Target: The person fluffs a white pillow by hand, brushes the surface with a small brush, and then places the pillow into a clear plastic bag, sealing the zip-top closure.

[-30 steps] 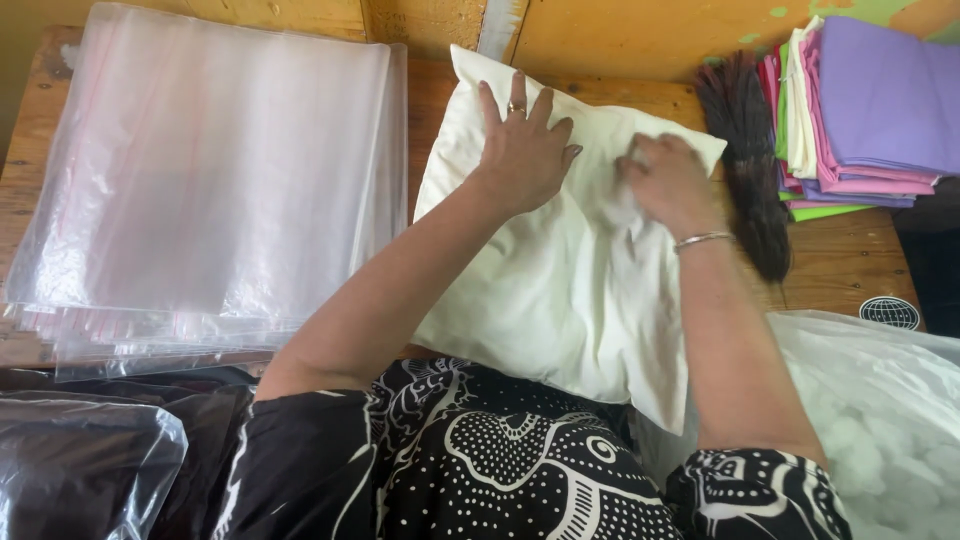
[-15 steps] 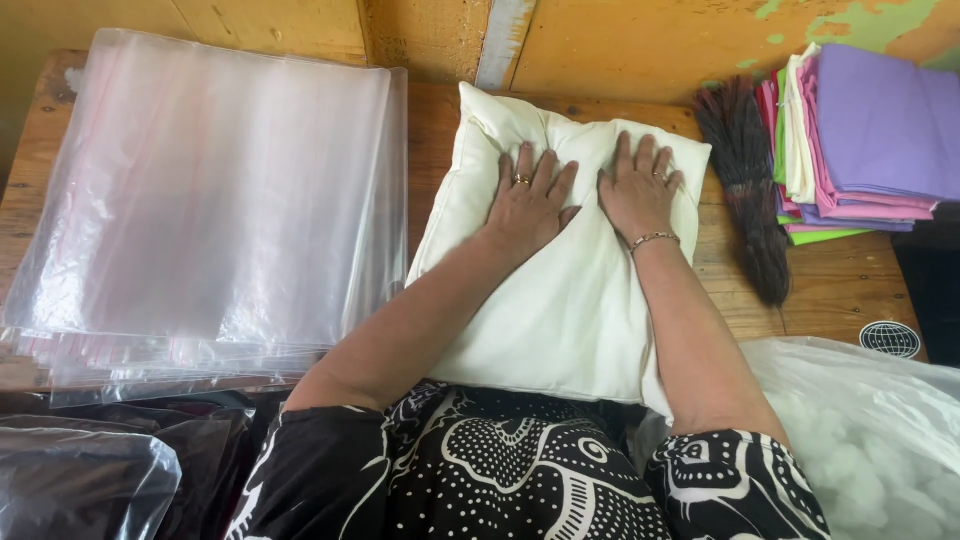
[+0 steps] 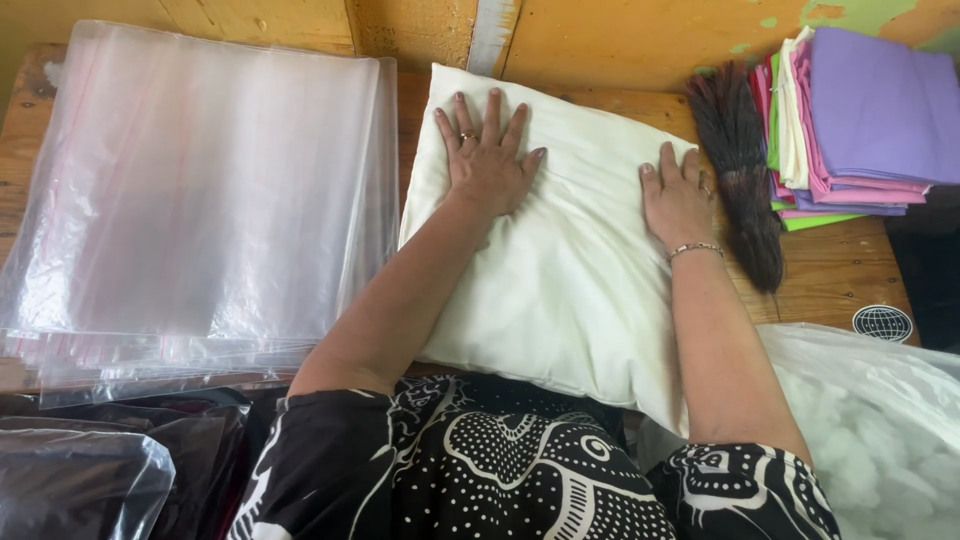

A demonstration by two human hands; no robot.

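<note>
Under both flat hands (image 3: 487, 160), white pillow (image 3: 570, 270)

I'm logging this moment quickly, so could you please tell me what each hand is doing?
Left hand: open, flat on the pillow.
Right hand: open, flat on the pillow's right edge.

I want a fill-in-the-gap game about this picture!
1. Both hands, left hand and right hand, press flat on a soft cream ____.
2. The stack of clear plastic bags lies to the ____ of it.
3. The top folded cloth in the pile is ____.

Missing words: pillow; left; purple.
</note>
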